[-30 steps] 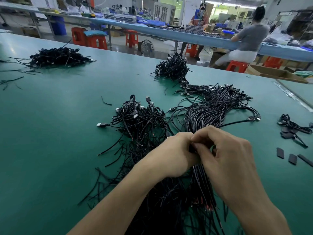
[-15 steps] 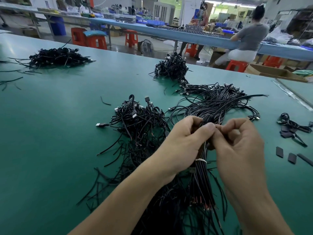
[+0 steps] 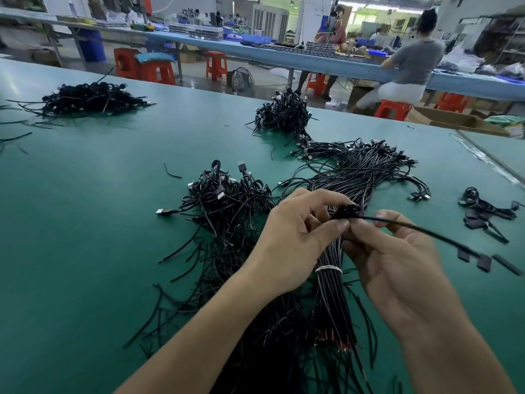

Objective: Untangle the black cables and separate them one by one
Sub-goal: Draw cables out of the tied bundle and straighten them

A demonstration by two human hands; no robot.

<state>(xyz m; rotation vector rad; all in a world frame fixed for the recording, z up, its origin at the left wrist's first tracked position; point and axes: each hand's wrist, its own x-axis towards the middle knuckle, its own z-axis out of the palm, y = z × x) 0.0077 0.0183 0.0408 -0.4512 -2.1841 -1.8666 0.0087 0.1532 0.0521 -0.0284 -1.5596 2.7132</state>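
1. The tied bundle of black cables lies on the green table, held together by a white tie; its bare wire ends point toward the person and its plug ends fan out on the far side.
2. The left hand sits at the bundle's left flank, just beyond the tie. Its thumb and forefinger are closed on a dark knot of strand on top of the bundle.
3. The right hand is at the bundle's right flank, palm turned up. Its thumb and forefinger pinch a single black strand right beside the left hand's pinch.
4. That strand runs from the top of the bundle out to the right, raised above the table, with its tip well clear of the bundle.
5. A loose tangled heap of cables with plugs lies just left of the bundle, touching it at the near end.
6. Beyond the bundle's plug ends sits a second heap; far off to the bundle's left lies a third heap.
7. To the bundle's right lie flat black pieces and a small cable cluster, both apart from it.
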